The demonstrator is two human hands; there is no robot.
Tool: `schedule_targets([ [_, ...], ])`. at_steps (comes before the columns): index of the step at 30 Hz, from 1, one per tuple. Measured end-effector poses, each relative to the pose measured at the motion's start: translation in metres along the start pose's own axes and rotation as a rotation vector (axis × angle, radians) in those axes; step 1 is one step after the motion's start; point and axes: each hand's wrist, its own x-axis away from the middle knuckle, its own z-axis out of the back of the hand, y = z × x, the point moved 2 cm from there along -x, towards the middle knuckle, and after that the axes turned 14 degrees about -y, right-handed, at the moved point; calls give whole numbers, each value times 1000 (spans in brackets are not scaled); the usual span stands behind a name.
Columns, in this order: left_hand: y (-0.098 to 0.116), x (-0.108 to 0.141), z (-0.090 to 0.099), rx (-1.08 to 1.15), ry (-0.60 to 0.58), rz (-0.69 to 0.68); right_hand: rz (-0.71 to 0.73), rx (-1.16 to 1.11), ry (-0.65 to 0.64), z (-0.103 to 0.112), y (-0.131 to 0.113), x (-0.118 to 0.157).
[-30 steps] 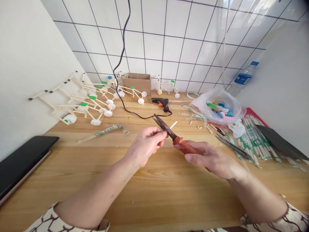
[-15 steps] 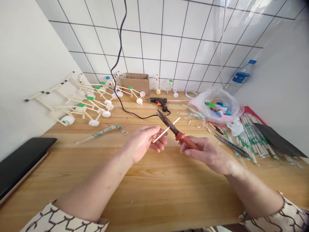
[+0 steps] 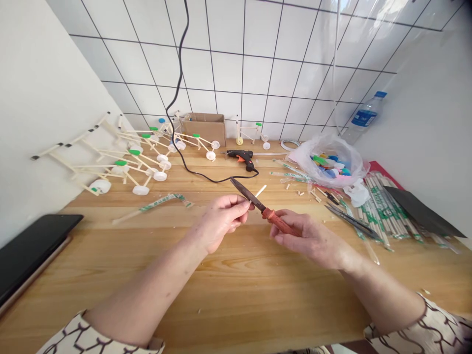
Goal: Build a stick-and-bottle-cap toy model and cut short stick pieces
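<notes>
My right hand (image 3: 304, 236) is closed around the red handles of a pair of pliers (image 3: 246, 191), whose dark jaws point up and to the left. Between finger and thumb, my left hand (image 3: 224, 216) pinches a short pale wooden stick (image 3: 261, 189). The stick passes at the pliers' jaws, and its far end sticks out beyond them. Whether the jaws grip it tightly I cannot tell. Both hands are held above the middle of the wooden table (image 3: 228, 295).
Several small stick-built models with white wheels (image 3: 140, 190) stand at the left. A black glue gun (image 3: 241, 157) lies behind my hands, its cord near. On the right are a bag of bottle caps (image 3: 332, 162), scissors (image 3: 352, 221) and wrapped chopsticks (image 3: 387, 211). A phone (image 3: 37, 246) lies left.
My left fingers have closed into a pinch on the stick. The pliers have shifted slightly left, their jaws now closer together, and less of the stick shows.
</notes>
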Motion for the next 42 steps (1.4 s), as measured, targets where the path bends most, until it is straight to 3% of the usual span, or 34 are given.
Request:
schedule_targets([
  [13,0,-1,0,-35,33,3,-15,60,-12,0,-1,1],
  [20,-2,-2,-1,-61,65,-14,-209,183,117,0,-2,3],
  [26,1,2,-7,-100,66,-77,-228,202,-22,1,-8,3],
  [42,0,1,-8,-153,83,-85,-333,239,1,-7,-9,0],
])
